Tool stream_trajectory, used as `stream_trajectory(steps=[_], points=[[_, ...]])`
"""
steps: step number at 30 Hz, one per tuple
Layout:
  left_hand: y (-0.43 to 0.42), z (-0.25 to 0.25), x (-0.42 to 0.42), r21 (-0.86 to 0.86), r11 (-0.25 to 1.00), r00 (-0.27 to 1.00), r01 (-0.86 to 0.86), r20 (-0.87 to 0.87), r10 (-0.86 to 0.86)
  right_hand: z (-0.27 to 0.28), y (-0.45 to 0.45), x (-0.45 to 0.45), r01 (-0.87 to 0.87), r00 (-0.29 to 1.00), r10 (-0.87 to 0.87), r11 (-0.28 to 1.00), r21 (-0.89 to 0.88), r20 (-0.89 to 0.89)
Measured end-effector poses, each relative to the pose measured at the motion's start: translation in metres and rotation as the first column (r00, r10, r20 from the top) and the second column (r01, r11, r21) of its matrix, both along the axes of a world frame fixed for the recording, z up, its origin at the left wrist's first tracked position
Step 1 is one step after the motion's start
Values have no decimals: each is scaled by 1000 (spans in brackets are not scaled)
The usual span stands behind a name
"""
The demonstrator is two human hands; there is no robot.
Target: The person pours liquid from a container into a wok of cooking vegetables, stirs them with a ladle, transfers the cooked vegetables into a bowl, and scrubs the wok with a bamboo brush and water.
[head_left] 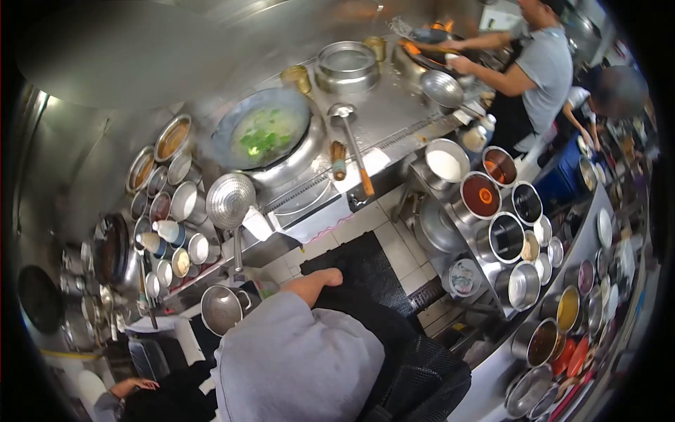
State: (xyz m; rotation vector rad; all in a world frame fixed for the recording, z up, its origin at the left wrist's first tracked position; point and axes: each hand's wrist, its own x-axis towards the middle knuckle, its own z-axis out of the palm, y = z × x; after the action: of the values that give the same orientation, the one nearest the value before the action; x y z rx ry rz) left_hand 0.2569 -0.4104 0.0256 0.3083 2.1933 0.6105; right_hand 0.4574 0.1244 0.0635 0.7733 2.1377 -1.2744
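Note:
My left hand (pixel 330 277) is held in front of my black apron, below the stove edge and over the dark floor mat (pixel 355 264). It looks closed, and nothing shows sticking out of it. My right hand is out of view. Ahead on the stove a wok (pixel 232 119) holds pale liquid with green leaves (pixel 266 144). Right of the wok lie a ladle (pixel 350 144) with a wooden handle and a bamboo brush (pixel 338 160). A perforated skimmer (pixel 230 202) rests at the stove's front left. Nearest on my left is a metal strainer pot (pixel 222 309).
Several seasoning pots (pixel 187 202) and squeeze bottles (pixel 151 243) stand at left. On the right is a counter with sauce pots (pixel 481 195). A co-worker (pixel 545 70) works at a flaming wok, back right. Another person's hand (pixel 144 384) shows at lower left.

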Motion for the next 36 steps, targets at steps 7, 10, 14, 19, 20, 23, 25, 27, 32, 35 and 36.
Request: stream_trajectory(steps=[7, 10, 14, 19, 20, 23, 25, 27, 32, 35, 36], points=[[-68, 65, 13, 302, 921, 898, -246, -286, 334, 71, -131, -149, -404, 902, 401, 915, 17, -160], [-102, 170, 2, 507, 733, 523, -453, -515, 679, 68, -205, -258, -356, 914, 319, 927, -118, -250], [-172, 194, 11, 537, 449, 33, -714, -614, 788, 111, -317, -410, -509, 513, 558, 810, 292, -652], [-213, 173, 26, 483, 188, -206, -855, -650, 732, 118, -410, -512, -422, 532, 716, 687, 592, -452], [-218, 166, 24, 483, 106, -254, -869, -619, 743, 116, -421, -524, -463, 544, 741, 656, 595, -394], [-224, 144, 11, 561, -85, -349, -823, -381, 856, 80, -424, -555, -529, 521, 776, 621, 578, -356], [-230, 130, 0, 579, -147, -375, -802, -296, 879, 87, -432, -567, -566, 530, 805, 570, 596, -267], [-236, 118, -8, 459, -85, -280, -884, -376, 883, 89, -443, -575, -590, 537, 783, 614, 524, -313], [-252, 146, -7, 541, -261, -269, -799, 66, 961, 117, -409, -592, -598, 616, 586, 783, 172, -526], [-246, 159, -13, 651, -532, -311, -541, 433, 846, 214, -385, -557, -634, 536, 640, 735, 239, -550], [-240, 167, -14, 649, -659, -254, -380, 612, 749, 249, -379, -547, -638, 532, 678, 715, 287, -507]])
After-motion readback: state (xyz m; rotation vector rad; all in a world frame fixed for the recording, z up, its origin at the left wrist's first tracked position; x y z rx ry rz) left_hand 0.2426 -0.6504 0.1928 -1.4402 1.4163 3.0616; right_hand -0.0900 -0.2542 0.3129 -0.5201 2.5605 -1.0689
